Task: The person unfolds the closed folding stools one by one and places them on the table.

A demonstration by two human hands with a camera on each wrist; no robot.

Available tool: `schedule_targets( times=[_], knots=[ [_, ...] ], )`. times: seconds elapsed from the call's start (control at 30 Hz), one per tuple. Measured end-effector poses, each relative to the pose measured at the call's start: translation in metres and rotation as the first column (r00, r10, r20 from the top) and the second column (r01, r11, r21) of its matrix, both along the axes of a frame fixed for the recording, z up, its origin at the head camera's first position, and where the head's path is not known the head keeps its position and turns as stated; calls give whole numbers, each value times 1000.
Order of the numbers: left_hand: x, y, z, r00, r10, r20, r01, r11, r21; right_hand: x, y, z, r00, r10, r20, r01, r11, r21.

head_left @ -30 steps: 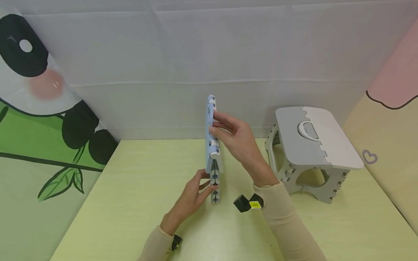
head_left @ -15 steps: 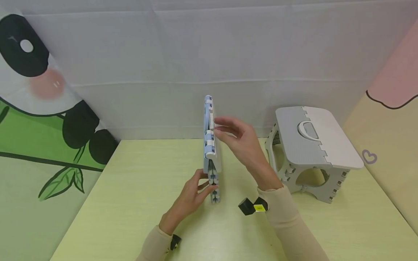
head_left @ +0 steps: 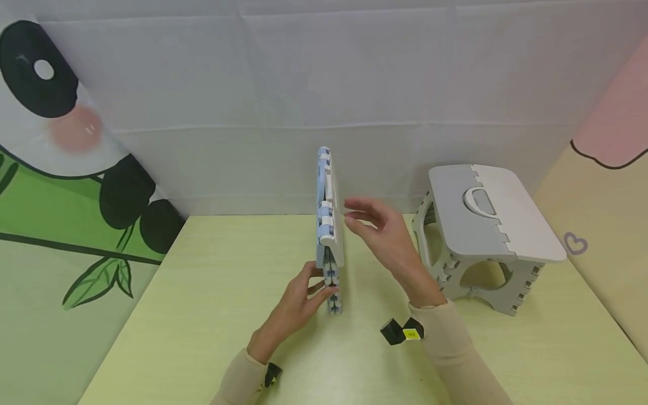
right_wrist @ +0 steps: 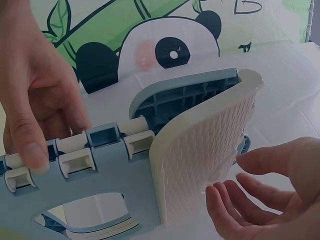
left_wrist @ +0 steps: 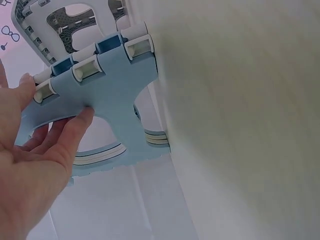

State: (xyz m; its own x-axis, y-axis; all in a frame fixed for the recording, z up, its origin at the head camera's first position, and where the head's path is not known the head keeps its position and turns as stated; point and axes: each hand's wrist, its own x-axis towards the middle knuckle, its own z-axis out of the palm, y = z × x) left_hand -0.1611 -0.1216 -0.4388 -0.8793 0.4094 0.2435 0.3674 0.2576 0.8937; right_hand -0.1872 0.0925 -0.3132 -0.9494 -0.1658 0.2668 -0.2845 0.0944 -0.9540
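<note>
A folded step stool (head_left: 325,225), light blue and white, stands on edge in the middle of the table. Its blue leg panel (left_wrist: 117,82) shows in the left wrist view, with an arched cutout. My left hand (head_left: 293,309) grips the near end of the folded legs between thumb and fingers. In the right wrist view, the stool's white textured seat half (right_wrist: 205,155) faces my right hand (right_wrist: 275,195), and the two seat halves spread slightly apart at the top. My right hand hovers just right of the stool with loosely bent fingers, holding nothing.
An unfolded grey and white step stool (head_left: 455,208) with a carry handle stands on the right of the pale yellow table (head_left: 202,281). White cloth (head_left: 273,169) closes off the back, and printed cloth covers both sides.
My right hand has let go of the seat edge and drawn back to the right and toward me. The stool's top has shifted slightly left; my left hand keeps its grip.
</note>
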Motion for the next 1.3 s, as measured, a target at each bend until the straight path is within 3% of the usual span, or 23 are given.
schedule_targets(
  times=[0.9,1.3],
  knots=[
    [-1,1,0,1000,13,-4,-13,1000,1,5,4,-47,993,30,114,-36,998,48],
    [-1,0,-3,999,7,-35,-6,1000,6,11,5,-68,985,53,165,-69,993,95]
  ],
)
